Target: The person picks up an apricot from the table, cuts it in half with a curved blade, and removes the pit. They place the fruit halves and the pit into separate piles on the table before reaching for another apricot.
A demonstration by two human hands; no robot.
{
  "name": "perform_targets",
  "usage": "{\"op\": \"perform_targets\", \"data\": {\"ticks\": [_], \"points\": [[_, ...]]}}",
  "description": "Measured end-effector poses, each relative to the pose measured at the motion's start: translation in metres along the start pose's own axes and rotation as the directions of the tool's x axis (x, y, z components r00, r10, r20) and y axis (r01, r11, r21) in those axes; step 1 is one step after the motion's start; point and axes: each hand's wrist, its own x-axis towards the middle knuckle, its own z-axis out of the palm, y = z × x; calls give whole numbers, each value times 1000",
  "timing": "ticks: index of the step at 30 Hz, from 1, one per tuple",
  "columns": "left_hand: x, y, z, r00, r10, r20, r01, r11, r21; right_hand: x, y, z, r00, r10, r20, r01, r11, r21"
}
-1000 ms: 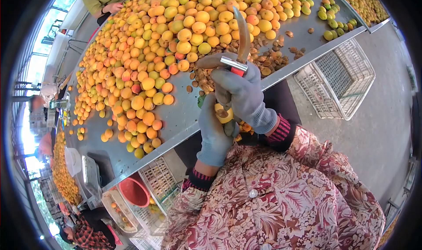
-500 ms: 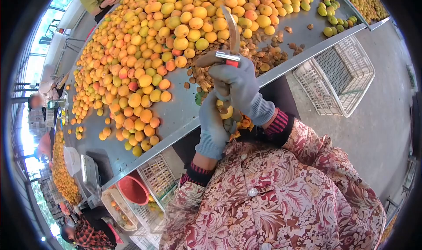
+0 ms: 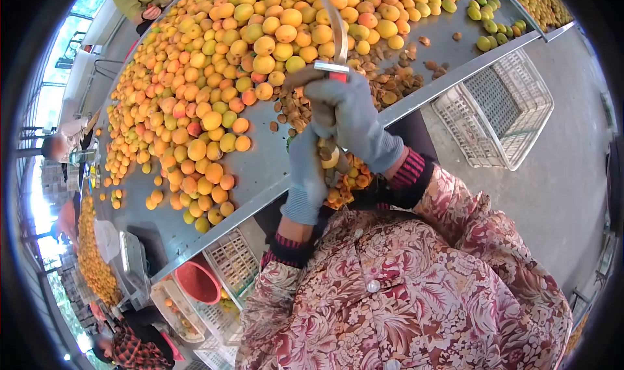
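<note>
My right hand (image 3: 354, 116), in a grey-blue glove, is closed round the red handle of a curved knife (image 3: 338, 32). Its blade points up and away, over the fruit. Close against it, my gloved left hand (image 3: 304, 171) is curled round an apricot (image 3: 329, 157), of which only a yellow part shows between the fingers. Just below the hands lie split apricot halves (image 3: 354, 178), near my lap; what holds them is hidden. Beyond the hands, brown apricot pits (image 3: 393, 84) are scattered on the metal table (image 3: 263, 158).
A large heap of whole apricots (image 3: 201, 77) covers much of the table. Greener fruit (image 3: 491, 28) lies at the far right. A white plastic crate (image 3: 500, 110) stands on the floor at right, a red bucket (image 3: 198, 281) at lower left. Other people work along the left side.
Both hands have shifted slightly left and up with the knife. The left hand has turned a little, and more of the split apricot halves now show below it.
</note>
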Motion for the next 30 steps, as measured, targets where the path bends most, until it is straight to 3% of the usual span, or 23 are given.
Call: {"op": "perform_targets", "data": {"ticks": [1, 3, 4, 5, 7, 9, 11, 12, 13, 14, 15, 16, 17, 18, 19, 21, 22, 23, 24, 25, 27, 28, 30], "points": [[2, -1, 0, 942, 335, 39, -336, 923, 191, 4, 3, -4, 1000, 1, 0, -1, 1000, 1], [13, -9, -1, 909, 416, 22, -413, 894, 171, 21, 8, -17, 969, 193, -154, -110, 896, 429], [17, -11, 1, 955, 296, -32, -297, 955, -8, 23, 11, -22, 938, 295, -179, -155, 824, 545], [19, -13, 4, 985, 162, -62, -171, 966, -194, 24, 17, -25, 937, 296, -185, -153, 824, 546], [17, -9, 11, 996, 87, -35, -94, 945, -312, 28, 23, -23, 875, 354, -329, -101, 800, 591], [12, -1, 15, 998, -46, 30, 55, 852, -521, 37, 28, -32, 878, 301, -371, -54, 834, 549], [11, 6, 15, 983, -150, 108, 183, 690, -701, 46, 26, -35, 846, 321, -427, 36, 763, 645], [13, 5, 10, 984, -146, 104, 176, 689, -703, 45, 26, -39, 873, 286, -396, 60, 741, 668], [17, 2, 2, 966, -159, 202, 256, 670, -696, 47, 28, -43, 875, 285, -392, 58, 742, 668], [19, 0, -2, 939, -171, 298, 335, 650, -682, 50, 29, -46, 859, 218, -464, 111, 804, 584], [16, -2, -4, 941, -169, 295, 331, 650, -684, 52, 28, -47, 838, 145, -526, 160, 856, 491], [9, -4, -6, 960, -95, 264, 241, 761, -602, 55, 20, -49, 799, 108, -591, 131, 928, 347], [1, -7, -10, 971, -14, 238, 136, 850, -508, 57, 19, -55, 807, 111, -581, 124, 929, 349], [-9, -11, -21, 939, 155, 306, -54, 948, -313, 59, 21, -62, 852, -86, -516, 188, 971, 148], [-16, -7, -24, 944, 160, 287, -66, 947, -313, 59, 20, -61, 875, -265, -406, 270, 962, -47], [-31, 0, -21, 898, 99, 428, -156, 982, 101, 56, 16, -58, 908, -213, -362, 239, 971, 27], [-30, -14, -23, 902, 101, 420, -157, 982, 101, 55, 15, -54, 885, -248, -395, 252, 967, -41], [-23, -39, -28, 871, 183, 456, -376, 847, 376, 53, 14, -52, 859, -286, -424, 264, 958, -111], [-20, -57, -31, 825, 241, 512, -543, 591, 596, 50, 16, -53, 870, -324, -372, 283, 945, -163], [-22, -64, -32, 827, 246, 505, -541, 589, 600, 47, 20, -57, 874, -323, -364, 283, 946, -160], [-27, -66, -33, 820, 208, 534, -572, 266, 776, 42, 23, -64, 887, -355, -297, 311, 932, -186], [-32, -64, -34, 858, 158, 488, -512, 333, 792, 37, 21, -66, 907, -269, -324, 260, 963, -72], [-38, -44, -45, 843, 207, 496, -535, 407, 740, 30, 25, -75, 894, -201, -401, 193, 979, -60]]}}
